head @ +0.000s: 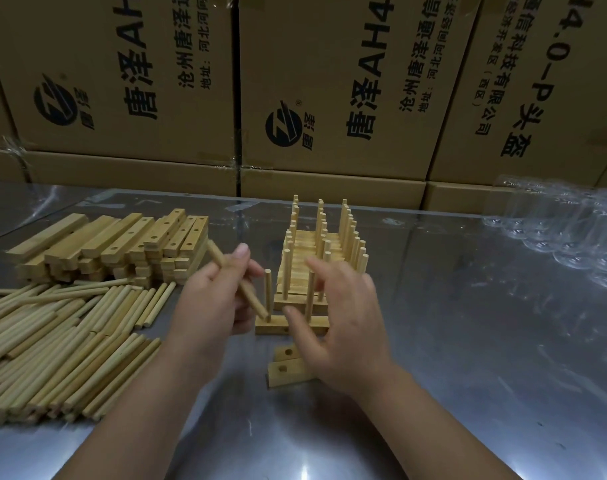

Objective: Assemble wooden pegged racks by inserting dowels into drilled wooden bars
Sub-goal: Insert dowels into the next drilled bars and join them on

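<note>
A drilled wooden bar (270,325) lies across the steel table in front of me with upright dowels in it; one dowel (267,292) stands at its left end. My left hand (215,299) grips a loose dowel (225,268) held at a slant, its lower tip near the bar's left end. My right hand (343,306) hovers over the bar's middle and right part with fingers spread and relaxed, hiding that part. Behind the bar stands a row of finished pegged racks (324,244). Two more drilled bars (284,370) lie under my right wrist.
A heap of loose dowels (63,341) covers the left of the table (468,341), with a stack of drilled bars (122,244) behind it. Clear plastic packaging (565,230) sits at the far right. Cardboard boxes (329,98) wall off the back edge.
</note>
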